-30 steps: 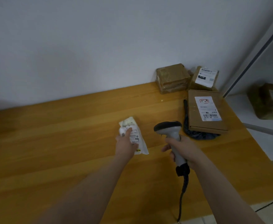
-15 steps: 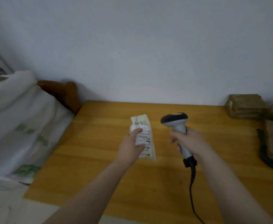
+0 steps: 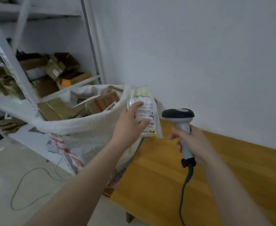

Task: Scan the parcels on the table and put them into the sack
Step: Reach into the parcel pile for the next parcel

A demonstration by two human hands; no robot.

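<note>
Bagging step: gripping pouch parcel [image 3: 146,111] in left hand [image 3: 129,128] beside rim of sack [image 3: 85,123], clutching scanner [image 3: 178,114] in right hand [image 3: 192,141]. Presumably scanned. Next: carry over mouth, let go.

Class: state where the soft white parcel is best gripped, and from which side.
Pinch the white parcel across its flat faces at mid-height, coming from its left edge as the left hand does: it is thin, soft, upright.

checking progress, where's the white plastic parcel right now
In the head view's centre, the left hand holds the white plastic parcel up by the sack rim, left of the scanner.
</note>
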